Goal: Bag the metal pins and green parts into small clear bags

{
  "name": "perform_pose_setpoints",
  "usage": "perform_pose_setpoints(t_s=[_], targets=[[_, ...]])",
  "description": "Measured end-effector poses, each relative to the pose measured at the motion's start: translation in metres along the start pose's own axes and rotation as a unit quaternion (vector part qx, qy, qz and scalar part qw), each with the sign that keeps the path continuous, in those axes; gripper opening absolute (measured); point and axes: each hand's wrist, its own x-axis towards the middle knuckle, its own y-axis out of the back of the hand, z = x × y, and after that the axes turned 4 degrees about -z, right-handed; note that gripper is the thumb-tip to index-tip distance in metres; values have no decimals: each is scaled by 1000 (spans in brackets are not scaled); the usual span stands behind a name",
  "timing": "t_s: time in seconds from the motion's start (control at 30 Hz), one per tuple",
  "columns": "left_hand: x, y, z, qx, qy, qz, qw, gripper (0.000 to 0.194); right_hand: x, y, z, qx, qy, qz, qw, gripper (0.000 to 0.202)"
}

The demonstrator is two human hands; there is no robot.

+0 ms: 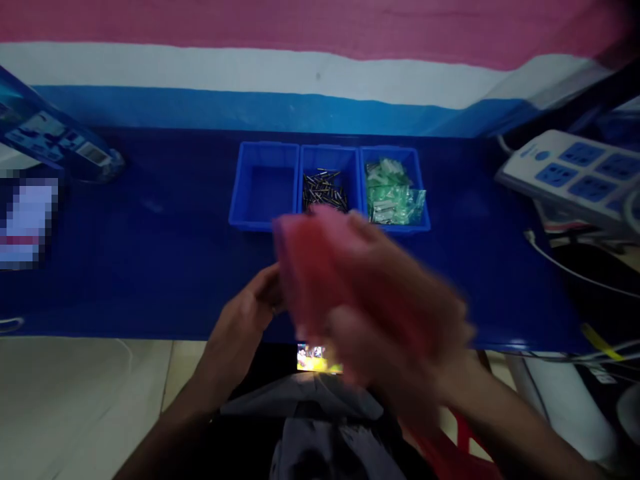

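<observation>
My right hand [405, 300], smeared by motion, grips a pinkish-red bag or cloth [310, 267] over the front part of the blue table [150, 267]. Just left of it is my left hand [250, 307], its fingertips hidden behind the red thing, so I cannot tell whether they hold it. Beyond the hands stand three blue bins side by side. Nothing shows inside the left bin [235, 193]. Small metal pieces [325, 190] lie in the middle one, and small clear-green plastic packets [393, 193] fill the right one.
A white power strip [585, 170] with cables lies at the right. At the left edge is a blue printed package [60, 133] near a blurred-out object [27, 220]. A lit screen [315, 358] shows below the table's front edge. Striped cloth [250, 67] hangs behind.
</observation>
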Motion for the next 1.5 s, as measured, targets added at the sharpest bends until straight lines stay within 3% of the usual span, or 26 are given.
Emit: perform_pose_setpoints(t_s=[0.07, 0.13, 0.27, 0.4, 0.57, 0.67, 0.77, 0.9, 1.03, 1.2, 1.37, 1.5], targets=[[-7, 6, -15, 1, 23, 30, 999, 57, -5, -23, -17, 21, 32, 37, 999, 49], [-6, 16, -25, 17, 52, 71, 996, 48, -4, -43, -22, -9, 111, 25, 993, 52], [6, 26, -24, 46, 103, 116, 987, 46, 7, -59, -1, -38, 162, -32, 986, 64], [19, 22, -16, 56, 125, 94, 986, 62, 13, -62, 19, 53, 137, -115, 982, 89], [19, 25, -19, -45, 155, 80, 984, 60, 0, -72, 7, 10, 76, -164, 984, 81], [14, 33, -19, 41, 149, 123, 980, 61, -8, -67, 2, -3, 31, -178, 984, 84], [13, 37, -17, 131, 145, 171, 966, 67, -14, -53, 15, 76, 44, -204, 975, 105], [16, 36, -17, 123, 145, 174, 966, 80, -26, -45, 43, 79, 58, -245, 964, 113], [18, 29, -18, 87, 153, 139, 975, 83, -29, -50, 45, 23, 43, -217, 975, 100], [13, 25, -19, 69, 164, 146, 973, 72, -13, -60, 24, 77, 91, -219, 968, 90], [6, 29, -21, 151, 147, 208, 955, 71, -5, -70, 9, 39, 7, -222, 974, 92], [6, 36, -28, 160, 121, 196, 960, 78, -5, -77, 2, 36, -23, -191, 981, 89]])
